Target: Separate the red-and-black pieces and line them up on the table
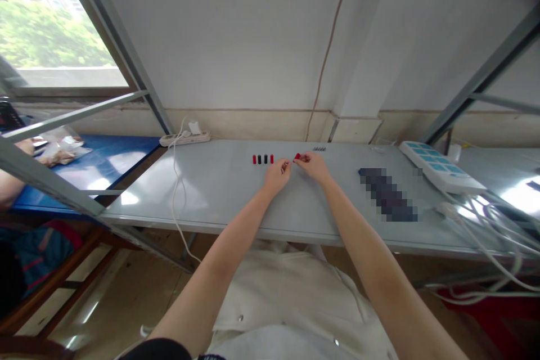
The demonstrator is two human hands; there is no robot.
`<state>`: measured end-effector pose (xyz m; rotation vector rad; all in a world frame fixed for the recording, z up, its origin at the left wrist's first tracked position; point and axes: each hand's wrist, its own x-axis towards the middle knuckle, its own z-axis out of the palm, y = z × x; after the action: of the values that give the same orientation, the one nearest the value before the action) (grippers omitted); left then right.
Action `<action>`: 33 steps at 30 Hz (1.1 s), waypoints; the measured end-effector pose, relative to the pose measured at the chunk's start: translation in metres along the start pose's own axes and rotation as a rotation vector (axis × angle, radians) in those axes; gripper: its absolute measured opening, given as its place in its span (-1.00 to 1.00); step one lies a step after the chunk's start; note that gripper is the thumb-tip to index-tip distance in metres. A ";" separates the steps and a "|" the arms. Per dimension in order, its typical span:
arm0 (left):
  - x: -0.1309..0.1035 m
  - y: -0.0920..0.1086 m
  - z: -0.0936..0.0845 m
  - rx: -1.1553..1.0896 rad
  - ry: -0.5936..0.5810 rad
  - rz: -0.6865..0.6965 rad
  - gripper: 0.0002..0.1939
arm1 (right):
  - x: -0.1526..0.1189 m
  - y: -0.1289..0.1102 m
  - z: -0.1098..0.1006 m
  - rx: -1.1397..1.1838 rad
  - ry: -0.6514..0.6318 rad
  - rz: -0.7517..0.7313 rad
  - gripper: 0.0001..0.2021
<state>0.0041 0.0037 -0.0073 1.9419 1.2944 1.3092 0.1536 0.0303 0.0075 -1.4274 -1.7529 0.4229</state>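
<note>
Over the middle of the grey desk, my left hand (pixel 277 175) is closed in a pinch, its fingertips near those of the other hand. Whatever it grips is too small to make out. My right hand (pixel 313 166) pinches a small red cylinder (pixel 297 156) between thumb and fingers. Left of both hands stands a short row of similar upright cylinders, red ones (pixel 254 159) at the ends and black ones (pixel 265 158) between. Behind my right hand lie several tiny dark pieces (pixel 319 149) in a line.
A white power strip (pixel 192 138) with a trailing cable sits at the back left. To the right are a pixelated dark object (pixel 388 194) and a large white power strip (pixel 441 166) with tangled cords. Metal frame posts flank the desk (pixel 219 197). Another person's arm (pixel 10 177) shows far left.
</note>
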 end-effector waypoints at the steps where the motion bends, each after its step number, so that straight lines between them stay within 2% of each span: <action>1: -0.001 0.001 0.000 0.035 -0.016 0.014 -0.83 | 0.004 0.004 0.000 -0.033 0.004 0.014 -0.86; 11: -0.001 0.002 0.000 0.096 -0.054 0.070 -0.81 | 0.042 0.035 0.005 -0.245 0.074 0.081 -0.92; 21: -0.003 0.006 0.001 0.162 -0.128 0.077 -0.77 | 0.062 0.042 0.006 -0.422 -0.030 0.195 -0.89; 33: -0.004 0.010 -0.001 0.187 -0.127 0.094 -0.77 | 0.064 0.036 -0.004 -0.442 -0.130 0.252 -0.88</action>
<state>0.0074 -0.0038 -0.0012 2.2004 1.3168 1.1207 0.1788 0.0996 0.0091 -1.9852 -1.8510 0.2719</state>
